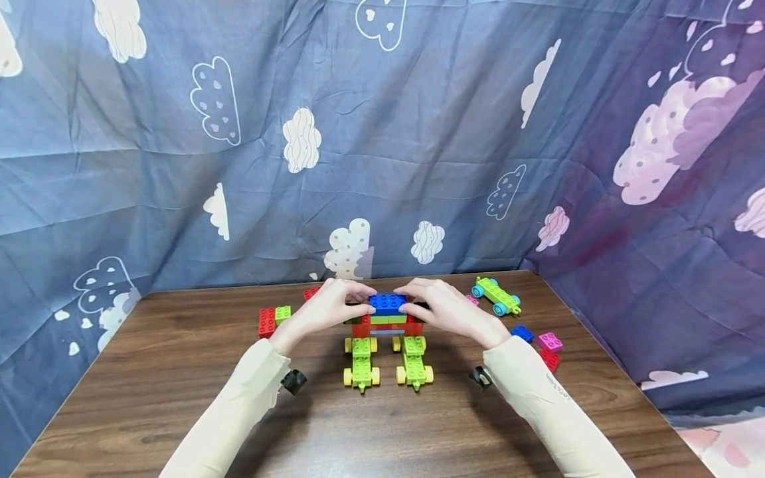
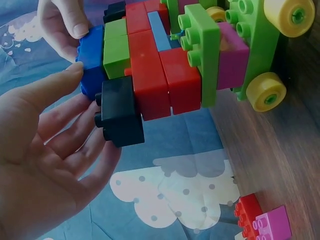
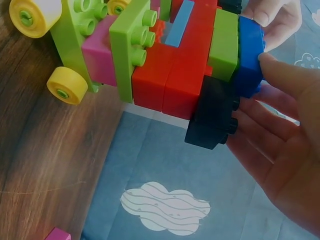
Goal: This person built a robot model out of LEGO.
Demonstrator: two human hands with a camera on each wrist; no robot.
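Hands meet over mid-table: left hand (image 1: 325, 307) and right hand (image 1: 445, 309) each pinch an end of the blue brick (image 1: 387, 303) topping the brick build (image 1: 387, 325) on two wheeled bases. Bare table (image 1: 179, 372) lies toward the near edge; loose bricks (image 1: 546, 345) crowd the right edge.

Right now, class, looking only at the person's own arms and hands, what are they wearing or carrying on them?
Both arms wear long, close-fitting cream sleeves to the wrist; the right sleeve carries a small line of dark lettering, too small to read. A small black camera is strapped under the left wrist and another under the right. The left hand and right hand are bare: no gloves or rings visible.
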